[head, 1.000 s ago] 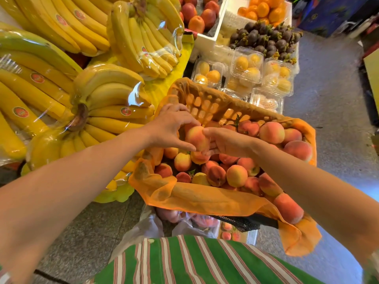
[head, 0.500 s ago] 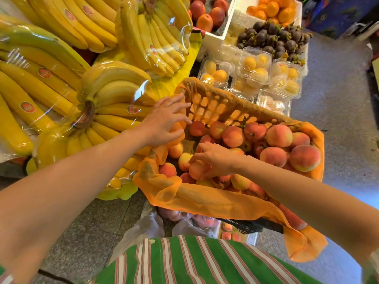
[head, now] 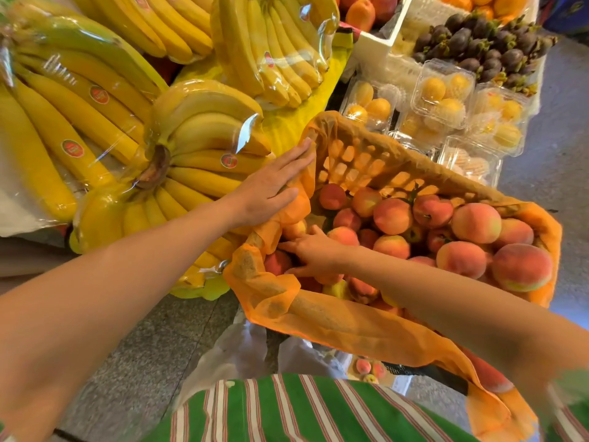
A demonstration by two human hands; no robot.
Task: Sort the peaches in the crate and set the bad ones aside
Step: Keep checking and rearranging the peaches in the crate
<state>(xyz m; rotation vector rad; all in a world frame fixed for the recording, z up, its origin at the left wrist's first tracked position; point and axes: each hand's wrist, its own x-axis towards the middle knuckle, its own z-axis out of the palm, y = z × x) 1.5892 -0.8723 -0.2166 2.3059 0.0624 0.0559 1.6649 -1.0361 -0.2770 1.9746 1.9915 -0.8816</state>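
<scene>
Peaches (head: 392,215): heaped in orange-lined crate (head: 366,161). Soft, round, likely bruise-prone; cup whole fruit, never pinch. Left hand (head: 271,189) flat on crate rim; right hand (head: 314,253) spread over fruit, gripping nothing.

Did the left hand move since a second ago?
Yes. The left hand left the peaches in the middle of the crate and went out to its left rim, next to the bananas.

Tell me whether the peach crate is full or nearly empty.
Partly full: peaches hide the bottom and pile high at the right end, while the crate shows its slotted far wall bare above them.
</scene>
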